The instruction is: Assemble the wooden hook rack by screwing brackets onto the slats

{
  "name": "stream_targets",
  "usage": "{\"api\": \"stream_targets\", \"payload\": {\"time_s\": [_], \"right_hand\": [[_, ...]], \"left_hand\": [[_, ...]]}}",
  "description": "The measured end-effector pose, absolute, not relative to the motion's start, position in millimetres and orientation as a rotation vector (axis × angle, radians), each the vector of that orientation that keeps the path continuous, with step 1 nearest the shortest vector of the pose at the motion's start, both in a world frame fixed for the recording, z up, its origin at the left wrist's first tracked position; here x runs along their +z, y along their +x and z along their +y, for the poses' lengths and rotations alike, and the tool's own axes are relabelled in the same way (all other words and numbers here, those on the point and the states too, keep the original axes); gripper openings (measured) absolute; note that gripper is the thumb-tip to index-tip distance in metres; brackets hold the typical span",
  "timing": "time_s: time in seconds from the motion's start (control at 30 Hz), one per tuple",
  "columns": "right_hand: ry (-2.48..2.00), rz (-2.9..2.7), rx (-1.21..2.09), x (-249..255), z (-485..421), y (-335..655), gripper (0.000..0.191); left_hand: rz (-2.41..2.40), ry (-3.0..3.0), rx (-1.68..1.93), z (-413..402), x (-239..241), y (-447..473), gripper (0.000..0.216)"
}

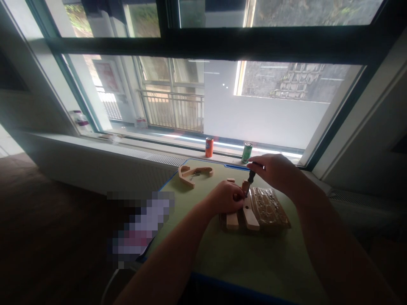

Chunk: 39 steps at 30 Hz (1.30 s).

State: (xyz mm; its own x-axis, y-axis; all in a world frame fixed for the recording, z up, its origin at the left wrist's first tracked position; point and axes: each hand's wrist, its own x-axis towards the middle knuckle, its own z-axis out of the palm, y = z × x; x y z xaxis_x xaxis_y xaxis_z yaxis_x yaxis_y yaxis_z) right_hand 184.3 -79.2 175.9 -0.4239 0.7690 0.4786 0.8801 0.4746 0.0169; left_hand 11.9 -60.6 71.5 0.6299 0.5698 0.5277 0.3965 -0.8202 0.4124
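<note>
My left hand (225, 198) is closed on a small wooden piece (245, 186) standing on a wooden assembly (242, 218) on the green table (241, 258). My right hand (277, 170) grips a dark-handled screwdriver (251, 178) from above, its tip pointing down at that wooden piece. A clear plastic packet of parts (267, 206) lies just right of the assembly, under my right wrist.
A curved wooden part (190, 173) with small metal bits lies at the table's far left. An orange can (209, 147) and a green can (246, 153) stand on the window sill beyond. A blurred patch covers something left of the table.
</note>
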Motion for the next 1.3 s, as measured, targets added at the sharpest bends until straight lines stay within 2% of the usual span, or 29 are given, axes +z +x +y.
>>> {"api": "stream_targets", "payload": {"time_s": [0.13,0.3,0.5,0.73,0.87,1.07,1.3], "right_hand": [[-1.481,-2.287,-0.405,173,-80,186,0.037],[-1.406,-2.312,-0.349,177,-83,191,0.030],[-1.402,-2.281,-0.374,178,-82,183,0.031],[-1.241,-2.315,-0.236,180,-86,188,0.030],[-1.266,-2.312,-0.263,182,-87,188,0.022],[-1.358,-2.339,-0.339,182,-88,183,0.034],[-1.280,-2.335,-0.242,179,-88,190,0.031]], "left_hand": [[0.750,2.451,0.876,-60,76,5,0.021],[0.727,2.269,0.717,-59,80,-3,0.035],[0.782,2.336,0.720,-56,80,-2,0.036],[0.769,2.350,0.713,-56,80,-4,0.036],[0.717,2.305,0.703,-53,77,-5,0.034],[0.757,2.335,0.722,-53,77,-4,0.031],[0.749,2.313,0.733,-55,77,-4,0.034]]}}
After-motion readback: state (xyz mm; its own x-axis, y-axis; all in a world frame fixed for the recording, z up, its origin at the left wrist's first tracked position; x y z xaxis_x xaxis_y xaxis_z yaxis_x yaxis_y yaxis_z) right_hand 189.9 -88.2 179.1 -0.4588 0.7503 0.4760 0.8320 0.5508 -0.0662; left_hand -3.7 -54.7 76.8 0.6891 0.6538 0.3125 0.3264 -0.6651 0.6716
